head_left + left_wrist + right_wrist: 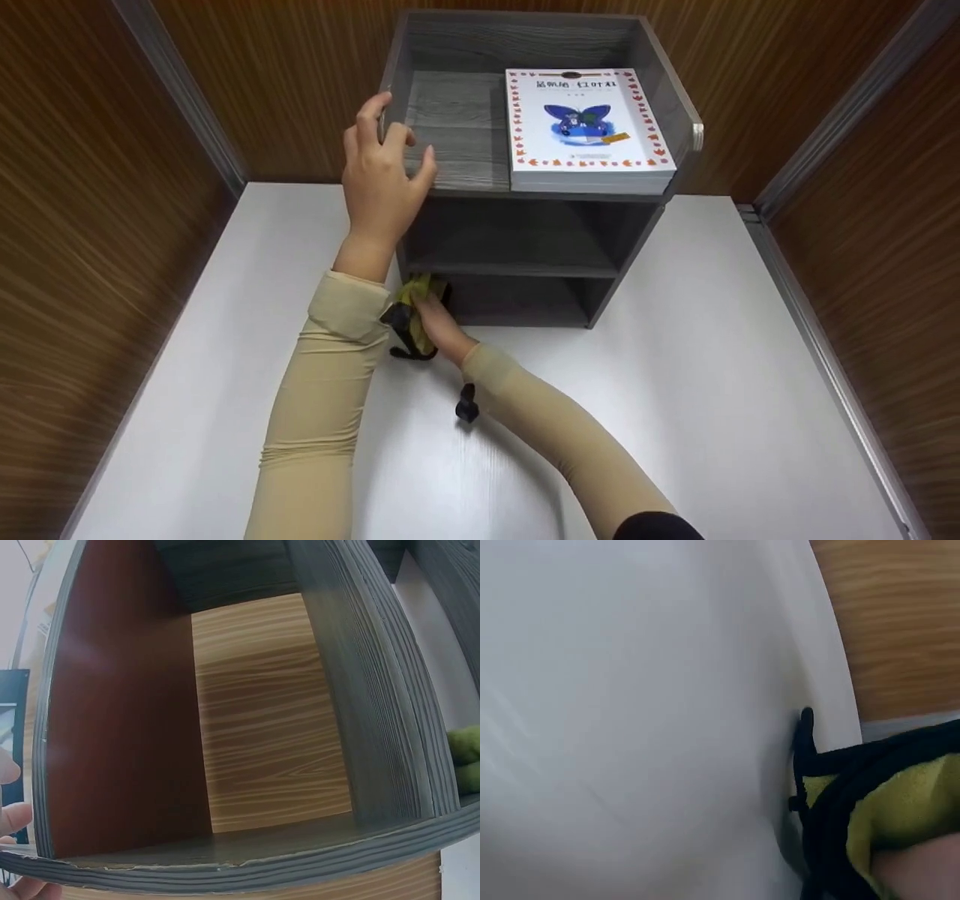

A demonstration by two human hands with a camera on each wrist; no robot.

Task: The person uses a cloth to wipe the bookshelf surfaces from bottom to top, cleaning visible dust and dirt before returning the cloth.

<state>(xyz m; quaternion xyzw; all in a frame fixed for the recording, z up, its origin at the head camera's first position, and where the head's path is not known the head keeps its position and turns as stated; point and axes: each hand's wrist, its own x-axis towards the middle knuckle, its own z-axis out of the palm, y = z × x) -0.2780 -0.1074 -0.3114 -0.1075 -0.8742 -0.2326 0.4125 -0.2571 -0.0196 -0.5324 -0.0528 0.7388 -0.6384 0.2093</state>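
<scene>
Black-edged yellow-green cloth item [420,337]: front lower left of grey wood-grain shelf unit [525,269], long axis toward it; right hand [439,319], nearer, clamped on cloth; left hand [381,171] straddles unit's upper left side.

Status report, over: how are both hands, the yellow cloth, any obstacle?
Left hand on shelf, left side. Right hand holds yellow cloth by lowest compartment. Books on top, seemingly not in the way.

Wood-grain walls [90,225], white tabletop [712,390], apparently
</scene>
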